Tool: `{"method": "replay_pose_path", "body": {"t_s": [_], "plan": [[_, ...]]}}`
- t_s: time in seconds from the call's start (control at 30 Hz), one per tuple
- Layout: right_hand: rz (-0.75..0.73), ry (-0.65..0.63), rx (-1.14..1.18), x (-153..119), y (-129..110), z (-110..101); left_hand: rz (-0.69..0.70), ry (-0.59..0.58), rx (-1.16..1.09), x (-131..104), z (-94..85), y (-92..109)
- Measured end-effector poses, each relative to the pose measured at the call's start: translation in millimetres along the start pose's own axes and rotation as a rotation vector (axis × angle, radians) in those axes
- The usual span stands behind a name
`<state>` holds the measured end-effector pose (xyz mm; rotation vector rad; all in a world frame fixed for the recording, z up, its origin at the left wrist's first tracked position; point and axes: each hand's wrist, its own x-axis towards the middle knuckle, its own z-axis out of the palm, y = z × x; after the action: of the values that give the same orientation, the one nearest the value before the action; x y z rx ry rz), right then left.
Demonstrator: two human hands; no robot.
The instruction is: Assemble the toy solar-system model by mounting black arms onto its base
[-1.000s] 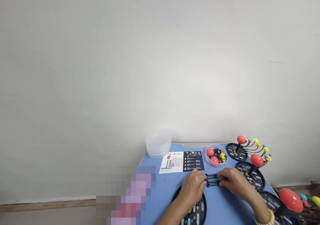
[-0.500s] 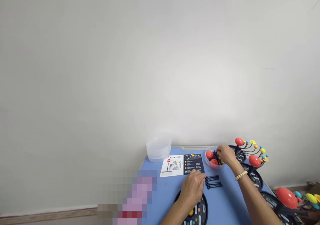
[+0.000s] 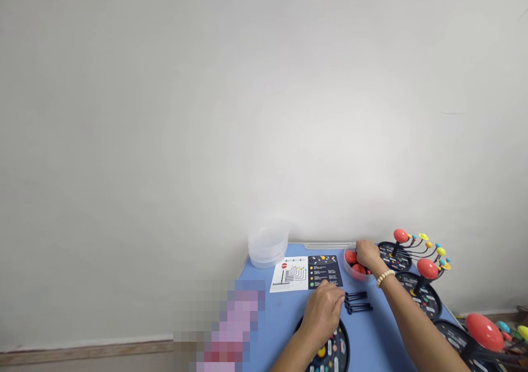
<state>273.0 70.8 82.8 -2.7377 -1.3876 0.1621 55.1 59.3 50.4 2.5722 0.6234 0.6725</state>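
My left hand [image 3: 324,308] is over a round black base [image 3: 337,342] printed with planets. Its fingers are curled and pressed together, the tips beside the ends of several black rods [image 3: 359,301] lying in a row on the table. Whatever it holds, if anything, is hidden. My right hand [image 3: 368,253], with a beaded bracelet at the wrist, reaches into a clear round bowl [image 3: 350,272]. Inside the bowl are red balls [image 3: 358,271] and small dark parts. The right fingers are bent down among these parts, their tips hidden.
A printed instruction sheet [image 3: 295,275] lies behind my left hand. Stacked clear bowls [image 3: 267,248] stand at the table's back left. Along the right side are assembled planet models [image 3: 427,269] with red balls and curved arms. A wall [image 3: 264,113] rises behind the blue table [image 3: 275,319].
My right hand has gone lower and further left into the bowl, covering more of its contents. My left hand stays by the rods. The whole view has shifted slightly.
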Motion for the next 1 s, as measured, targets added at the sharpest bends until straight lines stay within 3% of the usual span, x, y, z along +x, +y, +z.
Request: {"method": "replay_pose_path", "body": {"t_s": [0.23,0.43,0.63,0.9,1.0], "plan": [[0.031,0.086,0.347,-2.2,21.0,-5.5,-0.016,0.022,-0.039,1.0,-5.1,1.1],[-0.011,0.161,0.909,-21.0,33.4,-13.8,-0.079,0.130,-0.274,5.2,-9.2,-3.8],[-0.080,0.220,1.415,-51.3,31.1,-20.3,-0.194,0.206,-0.528,10.8,-10.8,-11.1],[-0.197,-0.035,1.745,-105.7,-7.9,-11.0,-0.266,-0.005,-0.835,9.2,-24.0,0.0],[-0.217,-0.069,1.788,-119.5,-22.4,-0.9,-0.332,-0.083,-0.962,6.7,-31.5,7.9]]}}
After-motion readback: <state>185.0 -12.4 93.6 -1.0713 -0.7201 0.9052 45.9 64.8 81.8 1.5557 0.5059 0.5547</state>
